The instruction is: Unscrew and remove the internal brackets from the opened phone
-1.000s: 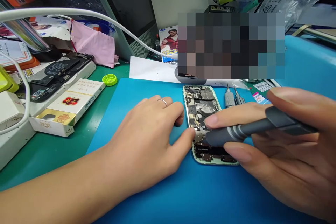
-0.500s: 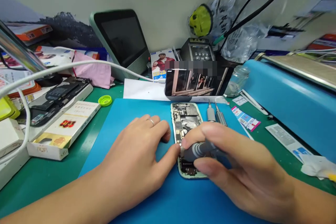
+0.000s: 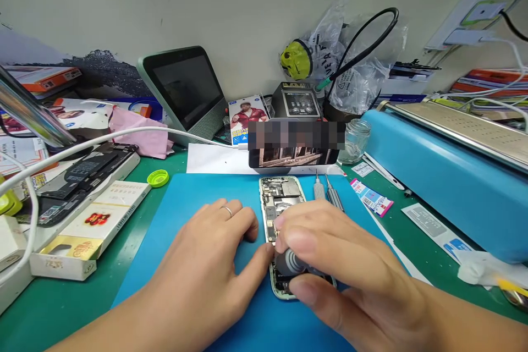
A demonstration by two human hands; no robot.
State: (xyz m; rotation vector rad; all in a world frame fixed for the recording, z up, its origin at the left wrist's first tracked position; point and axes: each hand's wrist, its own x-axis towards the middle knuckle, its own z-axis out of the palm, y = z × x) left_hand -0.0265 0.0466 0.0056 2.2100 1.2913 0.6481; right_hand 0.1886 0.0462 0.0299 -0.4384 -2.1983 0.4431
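Opened phone [image 3: 280,204] lies flat beneath grey tool [image 3: 290,262]

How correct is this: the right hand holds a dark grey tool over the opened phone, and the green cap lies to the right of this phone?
One part is wrong: the green cap lies to the left of the opened phone, as the head view shows. The right hand does hold a dark grey tool over the phone.
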